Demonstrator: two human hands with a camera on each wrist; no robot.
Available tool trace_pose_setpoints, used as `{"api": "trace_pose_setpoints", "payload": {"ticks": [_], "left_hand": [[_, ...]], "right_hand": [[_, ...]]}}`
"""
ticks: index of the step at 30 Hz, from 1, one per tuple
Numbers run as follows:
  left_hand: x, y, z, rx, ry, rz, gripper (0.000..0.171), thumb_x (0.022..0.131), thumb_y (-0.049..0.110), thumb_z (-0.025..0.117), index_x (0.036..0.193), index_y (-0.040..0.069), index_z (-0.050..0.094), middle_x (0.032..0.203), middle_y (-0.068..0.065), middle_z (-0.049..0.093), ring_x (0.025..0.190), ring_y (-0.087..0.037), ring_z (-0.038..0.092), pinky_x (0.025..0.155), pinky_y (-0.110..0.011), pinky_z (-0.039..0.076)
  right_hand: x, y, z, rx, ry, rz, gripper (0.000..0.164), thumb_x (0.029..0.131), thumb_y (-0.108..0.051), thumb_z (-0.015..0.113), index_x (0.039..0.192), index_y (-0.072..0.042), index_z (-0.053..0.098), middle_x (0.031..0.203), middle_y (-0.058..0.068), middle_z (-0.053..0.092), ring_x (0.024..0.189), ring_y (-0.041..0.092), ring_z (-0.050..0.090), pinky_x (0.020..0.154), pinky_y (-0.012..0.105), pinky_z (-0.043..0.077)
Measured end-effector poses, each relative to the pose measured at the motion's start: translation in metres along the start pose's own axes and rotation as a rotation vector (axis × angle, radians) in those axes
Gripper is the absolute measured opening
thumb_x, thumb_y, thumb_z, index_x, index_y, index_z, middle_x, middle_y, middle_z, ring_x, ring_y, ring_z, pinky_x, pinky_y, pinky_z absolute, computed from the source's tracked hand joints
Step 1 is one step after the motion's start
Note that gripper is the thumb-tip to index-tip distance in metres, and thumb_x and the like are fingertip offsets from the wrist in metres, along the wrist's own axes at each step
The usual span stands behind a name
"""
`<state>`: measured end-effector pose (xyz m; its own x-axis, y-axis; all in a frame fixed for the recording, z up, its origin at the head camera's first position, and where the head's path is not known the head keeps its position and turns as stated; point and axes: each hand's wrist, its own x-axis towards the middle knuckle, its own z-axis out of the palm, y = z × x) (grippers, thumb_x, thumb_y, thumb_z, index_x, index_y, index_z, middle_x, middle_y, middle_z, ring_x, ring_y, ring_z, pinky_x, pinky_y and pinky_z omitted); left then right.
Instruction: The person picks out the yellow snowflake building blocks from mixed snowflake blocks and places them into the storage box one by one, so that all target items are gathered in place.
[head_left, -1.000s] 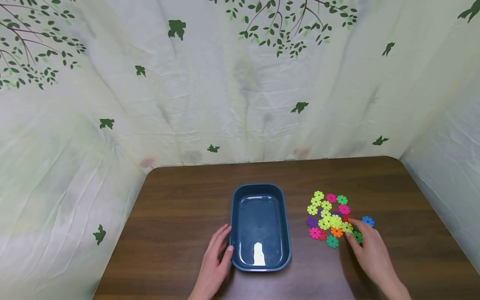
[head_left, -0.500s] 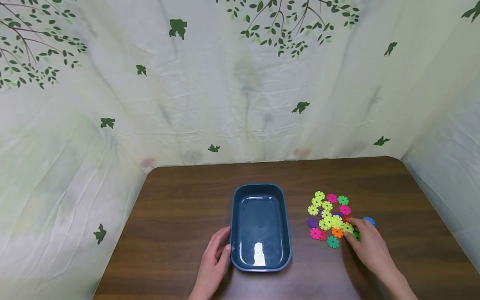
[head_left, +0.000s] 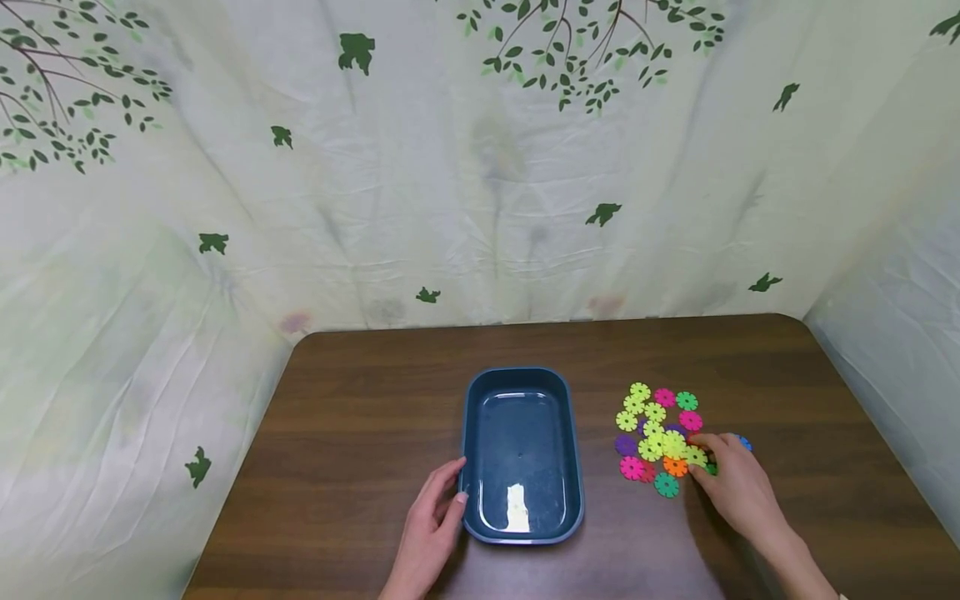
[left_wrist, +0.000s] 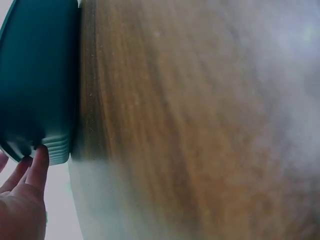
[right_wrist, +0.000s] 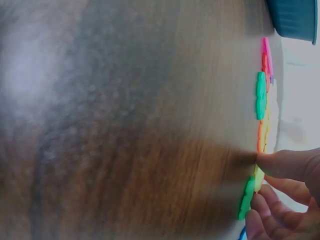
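Flower-shaped plastic discs [head_left: 672, 443] in several colours lie in a loose, partly overlapping cluster on the table. At the cluster's near right edge, my right hand [head_left: 738, 487] has its thumb and index finger at opposite edges of a yellow-green disc [head_left: 695, 456], pinching it where it lies. In the right wrist view, a green disc [right_wrist: 246, 198] lies close by the curled lower fingers. My left hand [head_left: 427, 525] rests against the left side of a dark blue tray [head_left: 575, 500], with thumb and fingertips touching its wall. The left wrist view shows fingers [left_wrist: 39, 170] against the tray's ribbed outside.
A brown wooden table [head_left: 360, 417] carries everything. Behind it hangs a white cloth [head_left: 510, 250] printed with leaves and birds. A blue disc [head_left: 744, 442] is partly hidden beyond my right hand. The tray stands left of the cluster and holds nothing.
My right hand has shifted very slightly, covering more of the blue and green discs. The left hand stays at the tray. The discs hold their places; the view has drifted a little.
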<state>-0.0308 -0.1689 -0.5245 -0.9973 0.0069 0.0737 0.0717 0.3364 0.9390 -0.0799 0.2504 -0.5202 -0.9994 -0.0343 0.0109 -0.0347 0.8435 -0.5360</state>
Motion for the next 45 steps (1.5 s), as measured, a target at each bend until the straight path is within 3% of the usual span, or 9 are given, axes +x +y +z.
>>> {"api": "trace_pose_setpoints", "payload": {"ticks": [9,18,24,31,38,45], "left_hand": [[0.0,0.0,0.001,-0.012,0.016,0.022,0.044,0.094,0.0,0.062,0.135,0.015,0.059,0.136,-0.001,0.054,0.122,-0.022,0.055,0.094,-0.027,0.051],[0.001,-0.001,0.002,-0.028,0.046,0.084,0.043,0.091,-0.005,0.064,0.133,0.008,0.061,0.133,-0.005,0.056,0.12,-0.029,0.058,0.091,-0.029,0.053],[0.001,0.003,0.003,-0.024,0.055,0.055,0.043,0.091,-0.006,0.064,0.131,0.009,0.062,0.133,-0.006,0.057,0.118,-0.028,0.059,0.092,-0.03,0.052],[0.0,0.016,0.004,-0.03,0.067,0.029,0.043,0.09,-0.011,0.062,0.131,0.001,0.06,0.133,-0.015,0.056,0.118,-0.036,0.057,0.092,-0.035,0.053],[0.001,0.003,0.003,-0.038,0.055,0.029,0.043,0.091,-0.005,0.064,0.132,0.009,0.062,0.134,-0.005,0.057,0.12,-0.027,0.058,0.092,-0.028,0.052],[0.001,0.0,0.003,-0.044,0.052,0.032,0.043,0.092,-0.003,0.064,0.133,0.01,0.062,0.134,-0.005,0.056,0.121,-0.027,0.057,0.091,-0.03,0.052]], "right_hand": [[0.004,-0.001,-0.001,0.025,-0.031,0.021,0.039,0.083,-0.003,0.076,0.118,0.005,0.062,0.105,0.022,0.055,0.089,0.033,0.056,0.065,0.047,0.052],[0.003,-0.001,-0.003,0.034,0.001,0.029,0.033,0.081,-0.004,0.078,0.111,0.002,0.065,0.103,0.021,0.055,0.087,0.032,0.056,0.061,0.043,0.05],[0.001,-0.001,-0.002,0.037,0.029,0.025,0.028,0.082,-0.006,0.078,0.107,0.0,0.067,0.096,0.014,0.059,0.085,0.028,0.056,0.059,0.037,0.047],[-0.001,-0.003,-0.003,0.053,0.083,0.028,0.019,0.085,-0.005,0.074,0.103,-0.004,0.068,0.084,0.003,0.061,0.076,0.021,0.054,0.057,0.032,0.042],[-0.004,-0.009,-0.004,0.065,0.155,0.011,0.016,0.086,-0.006,0.074,0.101,-0.007,0.068,0.083,0.0,0.061,0.076,0.017,0.054,0.057,0.03,0.042],[-0.004,-0.016,-0.005,0.066,0.211,0.0,0.015,0.085,-0.006,0.074,0.099,-0.007,0.068,0.081,-0.001,0.061,0.074,0.016,0.054,0.057,0.028,0.043]]}}
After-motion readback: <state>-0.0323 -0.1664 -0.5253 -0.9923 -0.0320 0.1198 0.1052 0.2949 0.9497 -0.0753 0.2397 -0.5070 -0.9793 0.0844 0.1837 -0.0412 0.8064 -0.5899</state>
